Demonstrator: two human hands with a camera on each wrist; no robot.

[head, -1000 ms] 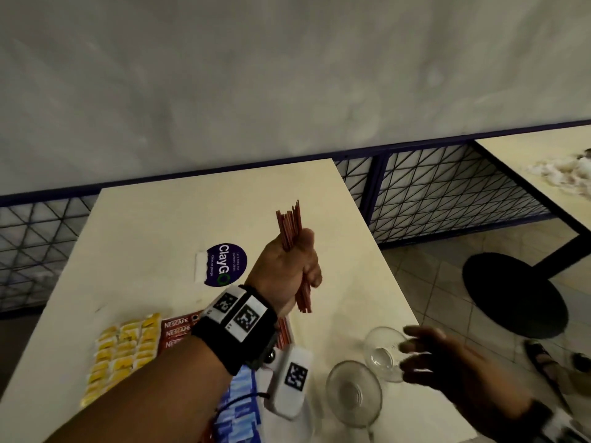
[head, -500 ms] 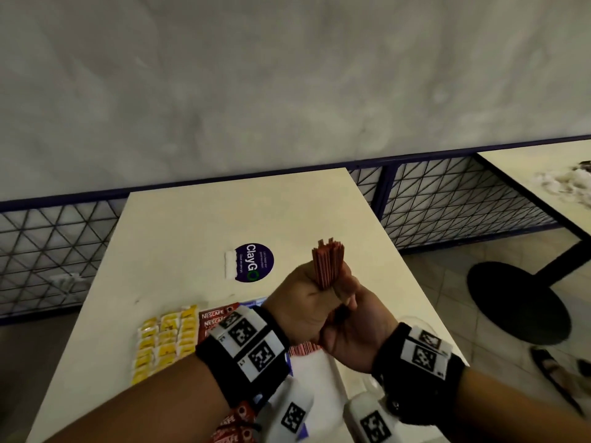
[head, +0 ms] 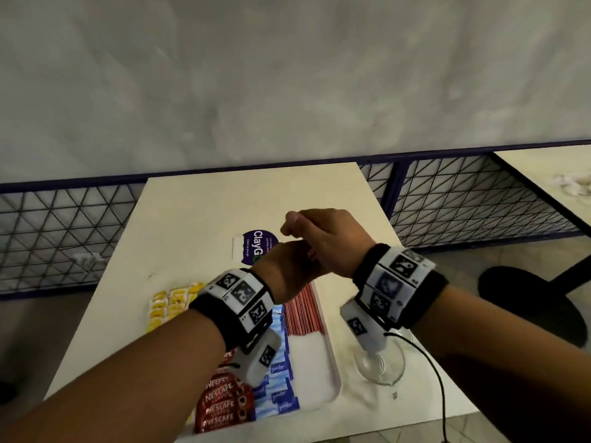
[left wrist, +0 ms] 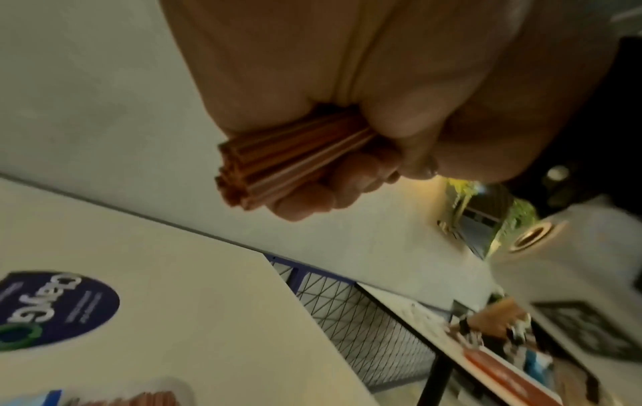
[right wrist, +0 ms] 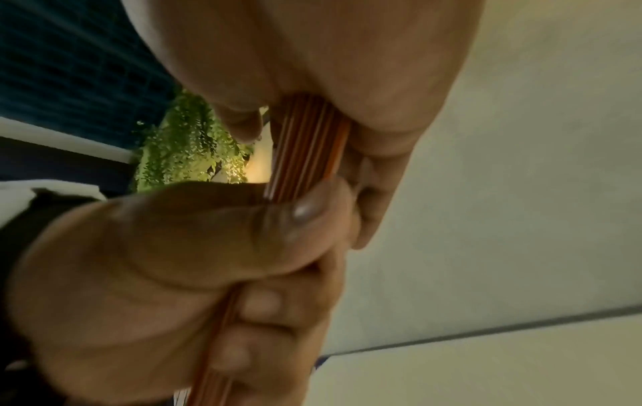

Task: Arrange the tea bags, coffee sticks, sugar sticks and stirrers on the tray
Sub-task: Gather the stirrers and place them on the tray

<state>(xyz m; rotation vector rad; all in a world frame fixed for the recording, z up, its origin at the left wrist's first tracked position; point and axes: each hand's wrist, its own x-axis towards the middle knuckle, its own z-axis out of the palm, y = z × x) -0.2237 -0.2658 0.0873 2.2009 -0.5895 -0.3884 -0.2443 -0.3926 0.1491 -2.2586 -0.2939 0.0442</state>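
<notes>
Stirrers [left wrist: 278, 170] now sit gripped in both fists, my right hand [head: 326, 241] having joined my left hand [head: 287, 270] mid-frame; squared up, they can join the tray [head: 329, 372].

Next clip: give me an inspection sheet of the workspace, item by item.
Surface: cream table, round purple sticker.
Job's things: white tray holds red coffee sticks, blue sugar sticks, a row of red stirrers; yellow tea bags lie on the table beside it.
Clutter: two empty glasses right of the tray.
Grip: left hand and right hand both grip one stirrer bundle.
Cables: black cable from the right wrist.
Surroundings: grey wall, mesh railing, second table.
</notes>
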